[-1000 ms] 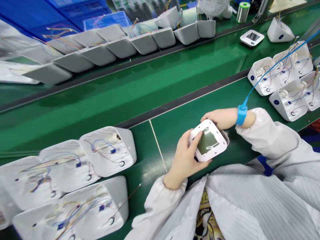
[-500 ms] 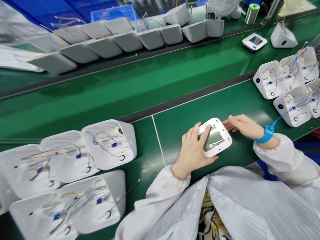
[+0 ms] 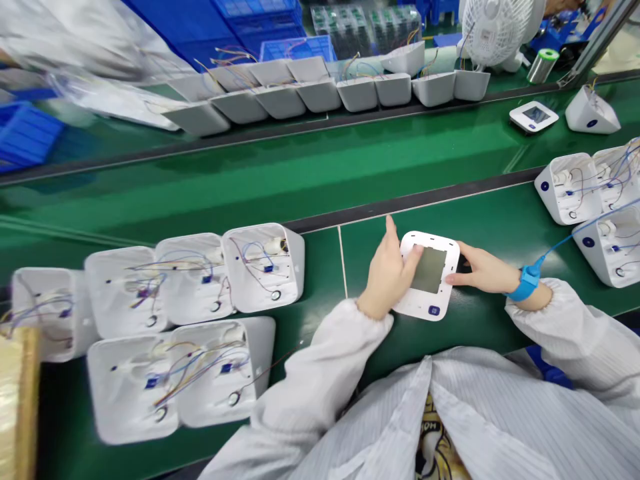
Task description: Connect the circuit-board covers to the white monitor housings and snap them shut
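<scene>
A white front panel [image 3: 421,309] with a grey display screen [image 3: 429,269] and a dark blue button near its lower edge is between my hands, face up. My left hand [image 3: 387,277] is at its left side, thumb on the panel's face by the screen, fingers along the edge. At the right edge my right hand [image 3: 483,269] pinches the panel, thumb on top and fingers partly hidden behind it. A blue wrist strap [image 3: 529,283] with a cord circles my right wrist.
Open white housings with wires [image 3: 200,280] stand in rows at left, and more housings [image 3: 567,187] at right. Across the green channel are upturned housings [image 3: 320,95], a finished-looking panel unit [image 3: 534,117], a solder spool [image 3: 543,66] and a white fan [image 3: 495,33]. A yellowish box [image 3: 20,400] is at lower left.
The panel has turned, and its blue button now shows. My right hand has closed onto its right edge. My left hand has shifted up the left side, uncovering more screen. The view has swung left.
</scene>
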Demonstrator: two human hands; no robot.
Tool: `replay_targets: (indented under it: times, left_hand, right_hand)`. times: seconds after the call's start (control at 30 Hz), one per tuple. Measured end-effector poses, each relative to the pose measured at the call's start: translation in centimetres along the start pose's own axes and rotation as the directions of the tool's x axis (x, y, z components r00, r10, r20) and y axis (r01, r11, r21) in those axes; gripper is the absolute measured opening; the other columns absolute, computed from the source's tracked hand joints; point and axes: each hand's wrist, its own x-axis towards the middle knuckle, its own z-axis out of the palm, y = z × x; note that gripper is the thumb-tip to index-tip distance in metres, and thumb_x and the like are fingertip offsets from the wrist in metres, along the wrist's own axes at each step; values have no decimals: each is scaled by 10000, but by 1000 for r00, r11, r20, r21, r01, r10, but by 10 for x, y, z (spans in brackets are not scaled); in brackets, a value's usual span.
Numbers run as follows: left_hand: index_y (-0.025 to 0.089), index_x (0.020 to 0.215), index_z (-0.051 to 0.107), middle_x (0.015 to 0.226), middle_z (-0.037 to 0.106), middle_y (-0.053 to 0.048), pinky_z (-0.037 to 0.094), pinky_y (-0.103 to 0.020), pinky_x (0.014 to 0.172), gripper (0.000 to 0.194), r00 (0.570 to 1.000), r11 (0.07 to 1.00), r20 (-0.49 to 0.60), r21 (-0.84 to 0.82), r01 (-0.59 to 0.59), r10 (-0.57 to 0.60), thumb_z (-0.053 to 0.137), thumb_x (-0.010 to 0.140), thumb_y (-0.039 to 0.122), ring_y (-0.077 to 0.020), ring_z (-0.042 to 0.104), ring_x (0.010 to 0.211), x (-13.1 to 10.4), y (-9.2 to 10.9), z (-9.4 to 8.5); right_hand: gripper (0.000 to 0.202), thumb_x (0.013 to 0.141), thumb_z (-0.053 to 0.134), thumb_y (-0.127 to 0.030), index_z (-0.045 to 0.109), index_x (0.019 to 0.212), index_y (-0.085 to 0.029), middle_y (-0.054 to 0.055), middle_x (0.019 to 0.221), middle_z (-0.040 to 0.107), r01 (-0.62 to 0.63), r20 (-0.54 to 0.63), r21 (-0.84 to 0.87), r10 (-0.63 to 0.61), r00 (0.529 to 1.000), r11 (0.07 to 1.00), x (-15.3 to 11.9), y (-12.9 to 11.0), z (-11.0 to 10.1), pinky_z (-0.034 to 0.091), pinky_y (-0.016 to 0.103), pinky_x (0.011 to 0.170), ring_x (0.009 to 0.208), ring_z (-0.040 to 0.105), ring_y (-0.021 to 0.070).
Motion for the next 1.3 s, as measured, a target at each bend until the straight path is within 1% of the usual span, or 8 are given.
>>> replay_targets:
  times: [0.1, 0.2, 0.37, 0.5, 0.7, 1.0, 1.17, 1.3]
  left_hand:
    - [134, 1590, 189, 1446, 501, -205, 449, -446, 995, 840, 998, 995, -34, -86, 47, -50, 371, 955, 653, -274, 584, 1177, 32, -3, -5]
    - [144, 1525, 344, 1284, 618, -161, 449, -455, 969, 765, 993, 996, -87, -47, 70, -74, 421, 943, 634, -271, 600, 1109, 39, -4, -3]
    - [145, 1319, 523, 1069, 691, -112, 505, -370, 860, 562, 981, 974, -149, -211, 88, -121, 433, 963, 570, -215, 655, 958, 23, 3, 11]
    - [170, 1324, 492, 1256, 637, -140, 533, -309, 819, 534, 929, 932, -293, -341, 118, -225, 501, 949, 551, -199, 664, 1033, -2, 11, 35]
    - [167, 1411, 371, 1337, 591, -166, 535, -335, 962, 647, 913, 919, -351, -389, 57, -205, 548, 930, 564, -210, 633, 1171, -16, 15, 53]
    - [149, 1461, 308, 1284, 612, -163, 550, -322, 917, 754, 929, 914, -315, -402, 57, -196, 595, 898, 560, -208, 661, 1099, -8, 17, 52]
    - [145, 1472, 275, 1241, 618, -152, 541, -354, 952, 763, 931, 895, -310, -445, 34, -190, 599, 897, 527, -208, 656, 1091, -6, 17, 55]
    - [156, 1466, 281, 1216, 625, -144, 547, -349, 920, 763, 927, 894, -327, -448, 19, -184, 595, 897, 555, -206, 661, 1063, -8, 17, 56]
  right_hand:
    - [674, 809, 743, -357, 485, 1405, -175, 139, 1322, 626, -18, 44, 22, 17, 999, 1000, 7, -5, 0, 524, 465, 962, 1159, 630, 287]
    - [674, 784, 756, -327, 501, 1391, -183, 126, 1308, 634, -33, 40, 105, 29, 999, 994, 10, -3, 3, 515, 460, 995, 1170, 626, 276]
    - [818, 750, 751, -338, 418, 1486, -214, 113, 1485, 501, -33, 11, 360, 31, 999, 933, 14, 12, 2, 430, 464, 1124, 1313, 537, 273]
    - [718, 808, 683, -424, 466, 1468, -246, 84, 1458, 539, -30, -67, 510, 74, 995, 859, 24, 12, 5, 476, 437, 1065, 1279, 562, 268]
    - [416, 921, 544, -553, 695, 1010, -175, 65, 943, 715, 49, -491, 115, 14, 871, 992, 41, 11, 20, 499, 347, 795, 862, 651, 211]
    - [477, 913, 499, -593, 690, 973, -160, 65, 875, 702, 41, -525, 38, -14, 851, 998, 42, 19, 16, 474, 321, 731, 795, 627, 203]
    - [487, 936, 434, -577, 687, 1028, -171, 81, 940, 716, -54, -428, -60, 23, 904, 997, 41, 9, 10, 470, 346, 756, 853, 643, 229]
    - [534, 932, 368, -636, 646, 934, -180, 98, 908, 699, -135, -520, -116, 56, 852, 984, 46, 4, 14, 470, 379, 788, 855, 638, 250]
